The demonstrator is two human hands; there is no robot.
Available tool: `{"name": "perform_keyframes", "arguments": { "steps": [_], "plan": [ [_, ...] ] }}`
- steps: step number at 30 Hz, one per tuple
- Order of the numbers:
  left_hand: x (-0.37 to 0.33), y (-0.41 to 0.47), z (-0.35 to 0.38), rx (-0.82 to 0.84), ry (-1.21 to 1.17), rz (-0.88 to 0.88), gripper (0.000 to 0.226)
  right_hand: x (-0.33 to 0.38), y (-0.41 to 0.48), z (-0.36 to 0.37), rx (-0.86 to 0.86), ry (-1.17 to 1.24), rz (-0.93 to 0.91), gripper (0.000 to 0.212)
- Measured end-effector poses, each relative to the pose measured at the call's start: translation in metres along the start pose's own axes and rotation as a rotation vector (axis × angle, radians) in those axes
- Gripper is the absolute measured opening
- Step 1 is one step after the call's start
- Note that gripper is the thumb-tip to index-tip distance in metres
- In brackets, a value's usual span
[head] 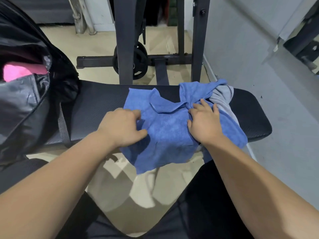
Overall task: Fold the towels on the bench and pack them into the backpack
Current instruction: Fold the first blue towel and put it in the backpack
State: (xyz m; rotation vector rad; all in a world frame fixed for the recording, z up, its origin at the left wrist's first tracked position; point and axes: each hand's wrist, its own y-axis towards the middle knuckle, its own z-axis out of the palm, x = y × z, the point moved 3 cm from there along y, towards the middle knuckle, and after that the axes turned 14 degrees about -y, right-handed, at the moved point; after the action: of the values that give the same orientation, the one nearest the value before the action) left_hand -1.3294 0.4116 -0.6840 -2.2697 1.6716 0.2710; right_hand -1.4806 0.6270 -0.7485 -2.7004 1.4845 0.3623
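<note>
- Overhang first: blue towel (165, 128) droops off the near edge of the bench (96, 104) and could slide off.
- My left hand (120, 125) pinches its left edge, fingers curled; right hand (203, 121) presses flat, fingers spread.
- Behind, grey towel (222, 99) tangled beneath may drag along.
- Far left, backpack (25, 104) gapes open.

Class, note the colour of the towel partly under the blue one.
Grey. This grey towel lies right of the blue towel; head view shows it.

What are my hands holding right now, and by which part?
The left hand pinches the crumpled blue microfibre towel at its left edge; the right hand only presses flat on its right side.
</note>
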Motion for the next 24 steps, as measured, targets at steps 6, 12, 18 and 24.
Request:
{"name": "perform_keyframes", "arguments": {
  "steps": [6,12,18,24],
  "plan": [
    [-0.045,0.04,0.027,0.085,0.083,0.199,0.079,-0.005,-0.013,-0.002,0.055,-0.04,0.155,0.06],
    [-0.066,0.074,0.062,0.307,0.106,0.196,0.087,-0.017,-0.015,0.019,0.373,0.079,0.14,0.087],
    [-0.055,0.075,0.062,0.084,0.132,0.175,0.048,-0.056,-0.011,0.023,0.413,0.076,0.301,0.086],
    [-0.038,0.065,0.051,-0.098,0.194,0.146,0.012,-0.033,-0.01,0.002,-0.194,0.096,0.232,0.07]
  ]
}}
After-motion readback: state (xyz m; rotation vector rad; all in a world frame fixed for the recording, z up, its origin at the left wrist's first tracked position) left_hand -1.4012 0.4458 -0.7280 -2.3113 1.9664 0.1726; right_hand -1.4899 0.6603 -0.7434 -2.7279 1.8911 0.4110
